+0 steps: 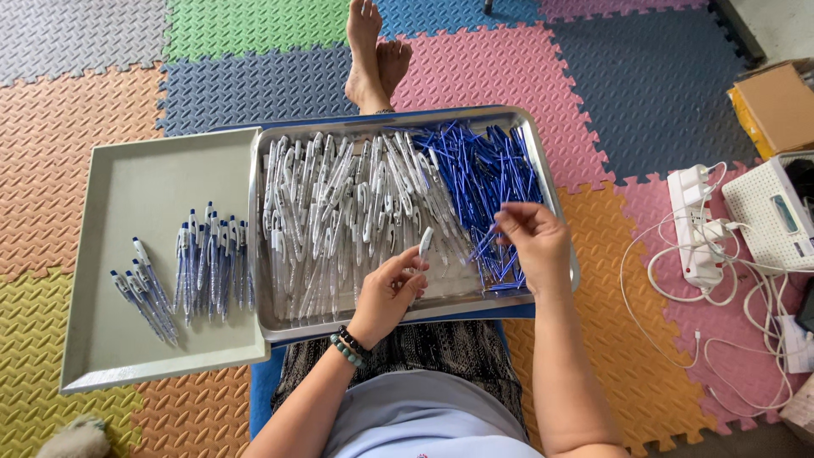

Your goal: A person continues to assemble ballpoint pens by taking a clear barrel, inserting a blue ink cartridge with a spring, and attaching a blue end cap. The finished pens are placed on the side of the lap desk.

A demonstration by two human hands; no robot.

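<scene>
A steel tray [275,326] rests on my lap. It holds a heap of clear pen barrels with white clips [339,203] on the left and a pile of blue refills [479,170] on the right. My left hand [388,293] pinches one clear barrel with a white tip [425,242], raised over the tray. My right hand [534,242] hovers at the blue refills, fingers closing on one thin refill. A pale grey tray [127,187] to the left carries several assembled pens [199,267] laid in a row.
Coloured foam floor mats [76,170] surround me. My bare feet [373,59] stretch beyond the steel tray. At the right lie a white power strip [695,225] with tangled white cables, a white box-shaped device [767,212] and a cardboard box [776,106].
</scene>
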